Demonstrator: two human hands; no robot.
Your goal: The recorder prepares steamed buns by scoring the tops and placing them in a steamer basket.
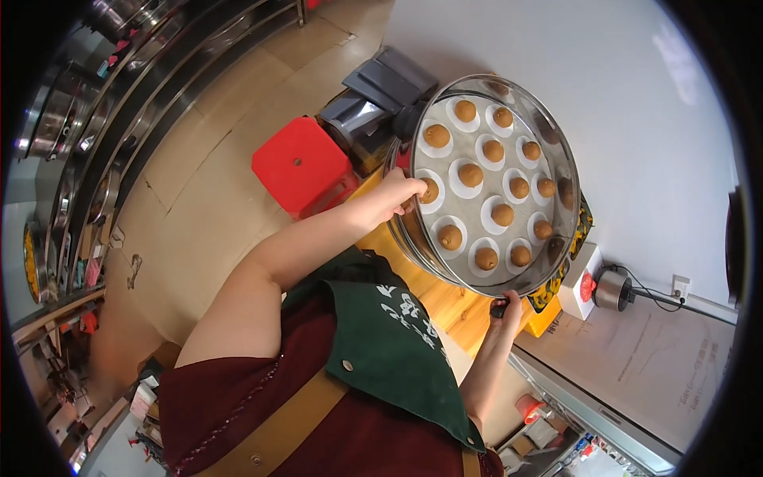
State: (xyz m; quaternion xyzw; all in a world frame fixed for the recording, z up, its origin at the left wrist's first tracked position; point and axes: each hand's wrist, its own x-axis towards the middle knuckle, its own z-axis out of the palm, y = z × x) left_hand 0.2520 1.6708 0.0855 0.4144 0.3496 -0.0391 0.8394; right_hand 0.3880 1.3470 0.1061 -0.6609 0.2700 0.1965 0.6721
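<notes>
A round metal steamer tier (pixel 560 139) is tilted toward me in front of my body. Several brown dough balls (pixel 470 175) lie spread over its pale base, each on a white paper round (pixel 447 246). My left hand (pixel 397 195) is closed over the near-left rim, its thumb on the inside edge. At the lower rim, my right hand (pixel 509 308) wraps round a black side handle (pixel 498 308). More round metal steamer walls (pixel 409 242) show partly behind and below this tier; whether it touches them I cannot tell.
A wooden table (pixel 453 306) lies beneath. On the floor at left stand a red stool (pixel 298 163) and a dark grey bin (pixel 389 79). Metal shelving (pixel 151 87) with pots lines the far left. A small metal pot (pixel 612 288) and its cord are by the wall at right.
</notes>
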